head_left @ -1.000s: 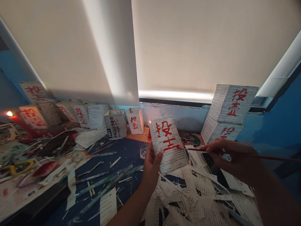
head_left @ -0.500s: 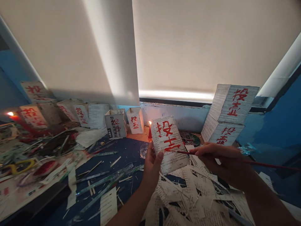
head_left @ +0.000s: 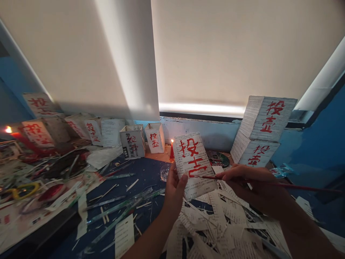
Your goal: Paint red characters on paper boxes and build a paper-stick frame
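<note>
- Paper box (head_left: pixel 194 163) with red writing sits in the left hand (head_left: pixel 174 190), grip closed around its side.
- Right hand (head_left: pixel 253 183) pinches a thin red brush (head_left: pixel 269 182), tip touching the box.

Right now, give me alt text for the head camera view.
The left hand holds up a paper box with red painted characters while the right hand puts a thin brush to it. Paper scraps and a lit candle lie around.

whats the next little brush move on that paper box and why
Probably draw the brush on along the lower red character: its tip rests on the paper box that the left hand holds upright, and the right hand grips it there.
</note>
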Available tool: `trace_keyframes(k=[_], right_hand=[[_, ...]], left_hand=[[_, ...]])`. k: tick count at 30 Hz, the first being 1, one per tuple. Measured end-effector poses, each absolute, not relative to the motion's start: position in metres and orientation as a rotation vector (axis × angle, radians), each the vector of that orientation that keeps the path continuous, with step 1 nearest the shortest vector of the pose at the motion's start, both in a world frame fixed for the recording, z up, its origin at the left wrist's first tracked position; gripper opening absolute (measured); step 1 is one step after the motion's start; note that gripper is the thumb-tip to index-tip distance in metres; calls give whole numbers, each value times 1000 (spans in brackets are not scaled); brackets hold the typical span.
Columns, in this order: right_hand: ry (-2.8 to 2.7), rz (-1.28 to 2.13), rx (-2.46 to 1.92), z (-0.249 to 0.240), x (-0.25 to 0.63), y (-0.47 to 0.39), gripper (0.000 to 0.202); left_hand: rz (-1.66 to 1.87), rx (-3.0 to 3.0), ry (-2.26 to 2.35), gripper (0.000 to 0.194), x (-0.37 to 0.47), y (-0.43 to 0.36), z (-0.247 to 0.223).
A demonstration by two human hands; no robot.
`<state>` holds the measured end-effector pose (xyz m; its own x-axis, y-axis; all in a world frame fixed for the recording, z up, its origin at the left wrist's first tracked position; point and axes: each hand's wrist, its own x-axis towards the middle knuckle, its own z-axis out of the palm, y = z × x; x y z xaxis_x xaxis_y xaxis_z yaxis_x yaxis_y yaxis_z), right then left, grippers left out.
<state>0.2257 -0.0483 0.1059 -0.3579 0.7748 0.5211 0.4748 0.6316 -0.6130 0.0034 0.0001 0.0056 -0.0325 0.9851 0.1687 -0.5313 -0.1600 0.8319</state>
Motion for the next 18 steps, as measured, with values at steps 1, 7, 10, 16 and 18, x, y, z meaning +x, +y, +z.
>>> trace_keyframes(k=[1, 7, 10, 16, 18], right_hand=[[-2012, 460, -991, 107, 225, -49, 15], [-2016, 443, -1000, 106, 225, -47, 17], [-2047, 438, -952, 103, 229, -45, 19], [-1976, 424, -916, 107, 235, -49, 19], [-1971, 392, -935, 109, 236, -50, 18]], left_hand=[[1537, 902, 683, 80, 3, 0, 6], [1514, 908, 672, 81, 3, -1, 7], [1512, 907, 683, 82, 2, -1, 6], [1532, 893, 665, 79, 0, 2, 2], [1535, 884, 659, 80, 0, 2, 2]])
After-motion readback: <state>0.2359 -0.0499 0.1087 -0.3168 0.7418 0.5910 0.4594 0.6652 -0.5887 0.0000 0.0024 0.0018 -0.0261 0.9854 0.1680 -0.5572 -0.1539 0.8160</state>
